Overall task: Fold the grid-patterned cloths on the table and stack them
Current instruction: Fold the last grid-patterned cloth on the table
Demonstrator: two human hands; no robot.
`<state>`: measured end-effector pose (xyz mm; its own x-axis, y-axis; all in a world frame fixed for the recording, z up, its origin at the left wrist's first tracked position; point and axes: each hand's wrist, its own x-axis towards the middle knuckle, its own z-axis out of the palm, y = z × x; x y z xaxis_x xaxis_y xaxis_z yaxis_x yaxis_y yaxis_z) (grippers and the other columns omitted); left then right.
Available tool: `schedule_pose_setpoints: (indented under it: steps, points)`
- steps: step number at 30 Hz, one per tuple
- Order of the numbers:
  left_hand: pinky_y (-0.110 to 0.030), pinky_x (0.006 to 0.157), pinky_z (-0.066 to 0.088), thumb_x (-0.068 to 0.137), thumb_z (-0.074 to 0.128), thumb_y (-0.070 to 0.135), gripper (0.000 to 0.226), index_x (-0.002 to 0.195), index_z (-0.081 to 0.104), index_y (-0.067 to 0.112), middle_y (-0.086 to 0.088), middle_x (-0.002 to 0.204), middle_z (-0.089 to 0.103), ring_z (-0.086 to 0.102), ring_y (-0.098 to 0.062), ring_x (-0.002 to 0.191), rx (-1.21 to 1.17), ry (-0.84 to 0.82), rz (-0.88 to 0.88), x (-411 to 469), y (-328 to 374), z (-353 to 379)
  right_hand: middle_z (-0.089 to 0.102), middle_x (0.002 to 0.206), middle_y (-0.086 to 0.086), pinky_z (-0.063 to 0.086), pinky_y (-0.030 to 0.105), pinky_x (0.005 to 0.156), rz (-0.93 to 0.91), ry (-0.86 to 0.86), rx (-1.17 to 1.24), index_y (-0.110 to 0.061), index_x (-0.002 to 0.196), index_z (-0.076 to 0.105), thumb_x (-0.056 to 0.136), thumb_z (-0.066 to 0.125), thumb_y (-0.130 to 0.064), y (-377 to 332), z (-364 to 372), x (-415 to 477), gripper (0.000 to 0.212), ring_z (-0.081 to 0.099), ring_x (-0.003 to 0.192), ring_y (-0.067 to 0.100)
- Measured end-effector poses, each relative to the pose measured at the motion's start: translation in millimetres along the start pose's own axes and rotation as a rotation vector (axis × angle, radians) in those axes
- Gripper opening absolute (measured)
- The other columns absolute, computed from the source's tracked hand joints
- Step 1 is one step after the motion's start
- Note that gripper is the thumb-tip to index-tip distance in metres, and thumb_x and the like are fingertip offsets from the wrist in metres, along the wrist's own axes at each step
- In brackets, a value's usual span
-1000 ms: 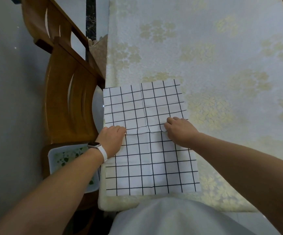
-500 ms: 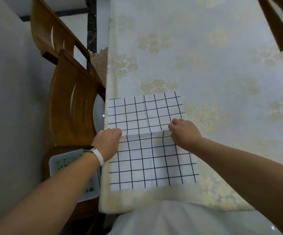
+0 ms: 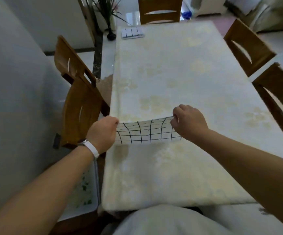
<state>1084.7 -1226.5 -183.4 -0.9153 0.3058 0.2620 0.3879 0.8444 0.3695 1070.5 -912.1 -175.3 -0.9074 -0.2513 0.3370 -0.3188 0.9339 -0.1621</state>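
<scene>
both forearms reach forward over table [image 3: 179,175] near edge | left hand [image 3: 101,133] fist-curled, pinches left top corner of grid cloth [image 3: 145,133] | right hand [image 3: 189,122] knuckles up, pinches right top corner | cloth folded, held taut between hands, lifted above tabletop | folded cloth stack [image 3: 132,33] at far left corner
</scene>
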Motion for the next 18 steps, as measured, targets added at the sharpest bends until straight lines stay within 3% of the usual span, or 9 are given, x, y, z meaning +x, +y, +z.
schedule_pose_setpoints:
  steps: [4,10,18]
  points:
    - [-0.038,0.058,0.052,0.090,0.043,0.021,0.029,0.092,0.067,0.004,-0.011,0.079,0.066,0.060,-0.028,0.069,-0.062,0.155,0.088,-19,20,-19,0.055,0.062,0.011,0.039,0.031,0.050,0.015,0.050,-0.013,-0.006,0.067,0.054,0.068,0.060,-0.013,-12,-28,-17,0.009,0.050,0.055,0.034]
    - [-0.033,0.057,0.050,0.089,0.046,0.019,0.027,0.090,0.068,0.004,-0.011,0.075,0.067,0.061,-0.026,0.065,-0.105,0.226,0.173,-39,35,-36,0.055,0.066,0.007,0.035,0.029,0.053,0.081,0.051,-0.060,-0.010,0.069,0.052,0.074,0.062,-0.016,-28,-61,-42,0.013,0.051,0.062,0.032]
    - [-0.028,0.052,0.044,0.089,0.046,0.022,0.024,0.092,0.067,0.011,-0.002,0.071,0.064,0.056,-0.019,0.060,-0.122,0.084,0.092,-40,36,-39,0.049,0.068,0.002,0.032,0.029,0.057,0.121,-0.104,-0.091,-0.013,0.072,0.046,0.082,0.055,-0.021,-35,-72,-50,0.015,0.045,0.064,0.026]
